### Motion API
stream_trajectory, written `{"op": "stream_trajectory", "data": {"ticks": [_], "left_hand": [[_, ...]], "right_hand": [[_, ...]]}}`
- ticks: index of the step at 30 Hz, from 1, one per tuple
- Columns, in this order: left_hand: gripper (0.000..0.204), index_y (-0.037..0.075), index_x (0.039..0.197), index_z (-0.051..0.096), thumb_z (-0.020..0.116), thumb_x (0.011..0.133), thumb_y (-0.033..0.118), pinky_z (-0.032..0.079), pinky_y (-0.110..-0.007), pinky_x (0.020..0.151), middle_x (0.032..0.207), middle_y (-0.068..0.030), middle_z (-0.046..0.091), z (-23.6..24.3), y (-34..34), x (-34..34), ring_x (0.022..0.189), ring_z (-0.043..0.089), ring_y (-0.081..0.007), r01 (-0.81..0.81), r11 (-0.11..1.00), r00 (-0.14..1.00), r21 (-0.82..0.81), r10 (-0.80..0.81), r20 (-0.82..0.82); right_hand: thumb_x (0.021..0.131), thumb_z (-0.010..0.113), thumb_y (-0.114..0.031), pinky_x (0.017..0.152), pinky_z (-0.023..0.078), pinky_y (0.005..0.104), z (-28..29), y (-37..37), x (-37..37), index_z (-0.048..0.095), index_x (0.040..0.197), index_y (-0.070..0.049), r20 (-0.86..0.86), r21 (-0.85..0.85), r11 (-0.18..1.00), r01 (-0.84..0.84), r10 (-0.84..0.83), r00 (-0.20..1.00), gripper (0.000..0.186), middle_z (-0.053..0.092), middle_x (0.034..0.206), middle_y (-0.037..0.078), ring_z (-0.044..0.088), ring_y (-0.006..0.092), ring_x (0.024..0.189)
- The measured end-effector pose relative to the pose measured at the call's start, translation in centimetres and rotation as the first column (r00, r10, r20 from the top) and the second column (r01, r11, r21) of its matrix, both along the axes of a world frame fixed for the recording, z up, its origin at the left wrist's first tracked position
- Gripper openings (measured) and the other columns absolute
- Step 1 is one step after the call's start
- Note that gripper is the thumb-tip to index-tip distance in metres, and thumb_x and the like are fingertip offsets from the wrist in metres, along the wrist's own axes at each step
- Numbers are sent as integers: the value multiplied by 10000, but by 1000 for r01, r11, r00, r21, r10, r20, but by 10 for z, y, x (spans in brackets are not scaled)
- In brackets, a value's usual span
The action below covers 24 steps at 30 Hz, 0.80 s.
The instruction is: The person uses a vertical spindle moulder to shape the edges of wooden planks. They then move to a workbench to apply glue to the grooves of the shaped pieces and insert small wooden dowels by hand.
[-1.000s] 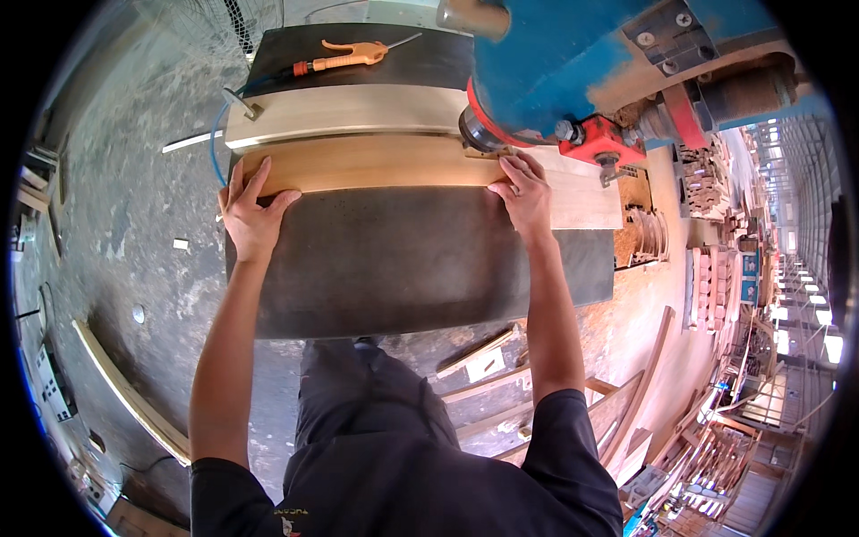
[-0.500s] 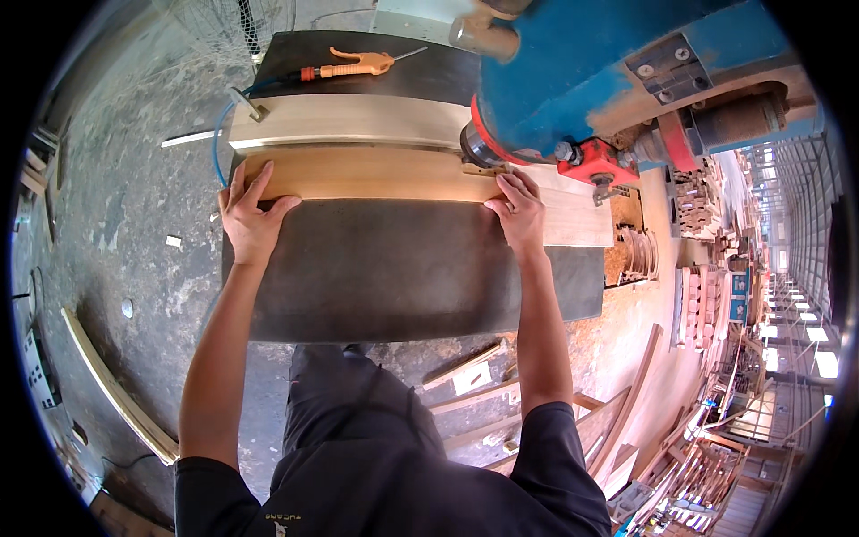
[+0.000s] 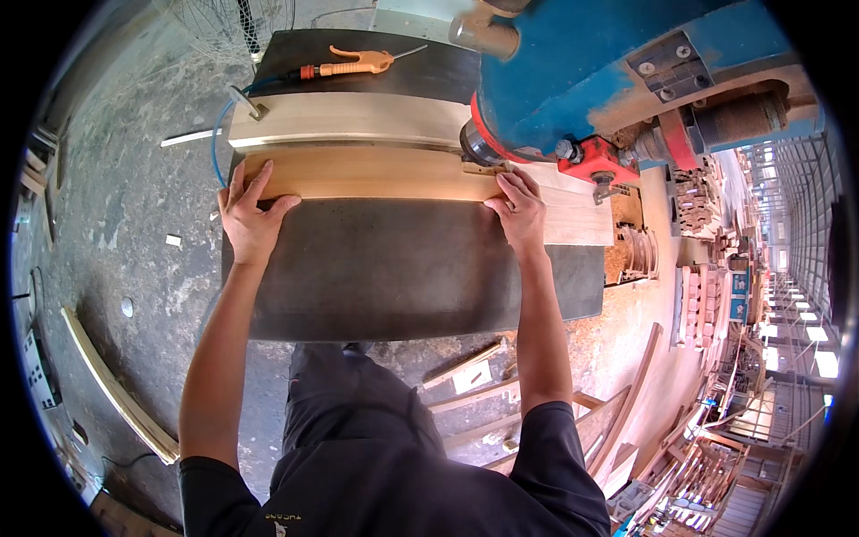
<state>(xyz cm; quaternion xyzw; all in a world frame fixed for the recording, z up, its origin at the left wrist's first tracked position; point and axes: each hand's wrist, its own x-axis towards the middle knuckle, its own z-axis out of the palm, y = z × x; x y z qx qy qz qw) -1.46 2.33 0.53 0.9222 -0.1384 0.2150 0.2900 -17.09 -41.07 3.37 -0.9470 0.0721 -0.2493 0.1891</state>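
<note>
A smooth, light brown wooden board (image 3: 376, 174) lies flat on the dark machine table (image 3: 385, 268), its far edge along a pale wooden fence (image 3: 349, 120). At the board's left end, my left hand (image 3: 251, 215) grips it, fingers over the top and thumb at the near edge. My right hand (image 3: 517, 204) holds the right end with fingers bent over it and thumb along the near edge. Just beyond those right fingers, the spindle (image 3: 480, 143) of a blue machine (image 3: 573, 80) hangs over the board. A dark recess shows in the wood there; the cutter tip is hidden.
An orange air blow gun (image 3: 353, 64) with a blue hose lies behind the fence. A metal clamp (image 3: 248, 106) stands at the fence's left end. A red block (image 3: 598, 163) juts from the machine right of the spindle. Wood strips (image 3: 474, 401) lie on the floor near my legs.
</note>
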Motion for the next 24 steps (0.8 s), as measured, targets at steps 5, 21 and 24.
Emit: {"op": "stream_trajectory", "data": {"ticks": [5,21,24], "left_hand": [[741,278,1348,752,973,641,317,525,-443,1032,1487,-161,618,-1,0,1,1151,612,-353,8,1000,1000,-3,-8,3],[742,259,1339,758,976,631,276,516,-448,1047,1486,-157,620,0,2,-1,1169,613,-355,19,1000,1000,-2,-19,18],[742,255,1337,759,978,628,279,516,-450,1044,1485,-159,620,2,0,-2,1170,616,-358,22,1000,1000,-14,-21,10]], "right_hand": [[695,897,-65,1051,559,423,-4,-4,-1,773,1190,-18,22,-3,1000,-10,10,1000,512,757,1241,94,628,333,1293],[691,892,-41,1056,558,428,-2,-2,-3,772,1197,-3,30,8,1000,-31,30,999,521,758,1242,131,634,353,1292],[680,897,-78,1034,558,446,-3,-3,-3,769,1165,-5,55,8,999,-42,41,998,507,759,1214,111,634,367,1282]]}}
